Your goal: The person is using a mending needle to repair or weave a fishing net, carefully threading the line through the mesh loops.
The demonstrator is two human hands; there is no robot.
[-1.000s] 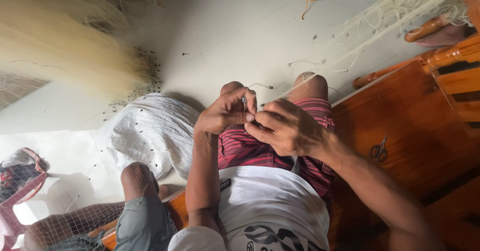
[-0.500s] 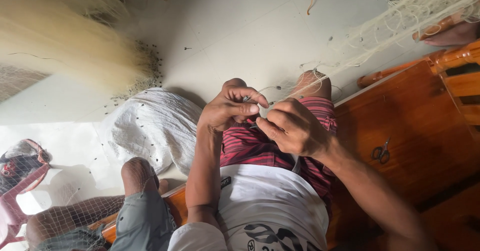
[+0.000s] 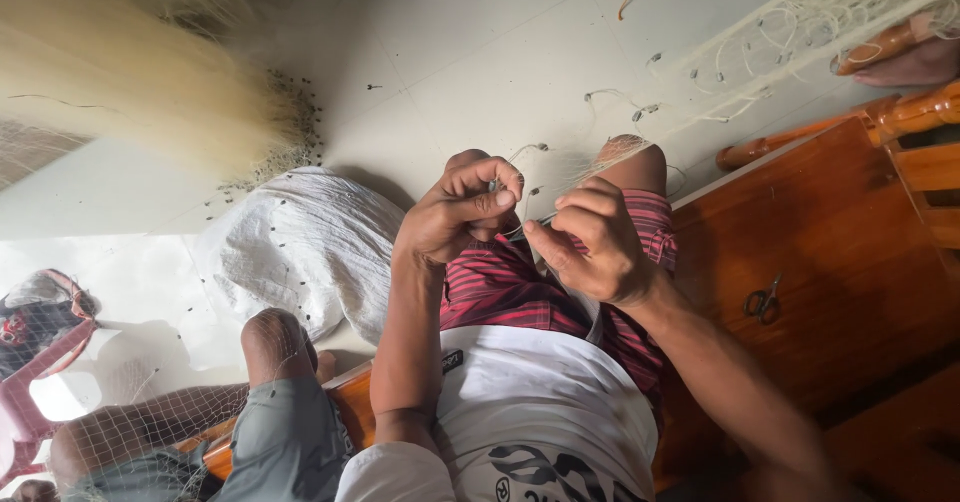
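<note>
I sit with my knees out in front, in striped red shorts (image 3: 500,287) and a white shirt. My left hand (image 3: 458,212) is curled, thumb and forefinger pinching a thin pale net line (image 3: 530,224) above my lap. My right hand (image 3: 598,244) is right beside it, its fingers closed on the same line, which runs between the two hands. Fine fishing net (image 3: 620,152) drapes over my right knee and trails off toward the upper right across the white floor.
A white sack (image 3: 300,247) lies on the floor left of my legs. Another person's knee (image 3: 272,337) in grey shorts, covered in mesh, is at the lower left. A heap of yellowish net (image 3: 130,82) fills the upper left. Scissors (image 3: 765,300) lie on the wooden bench (image 3: 830,252) at right.
My hands have stayed together over my lap, the fingers shifting their pinch on the line. The hands now sit slightly further apart and the view has drifted a little.
</note>
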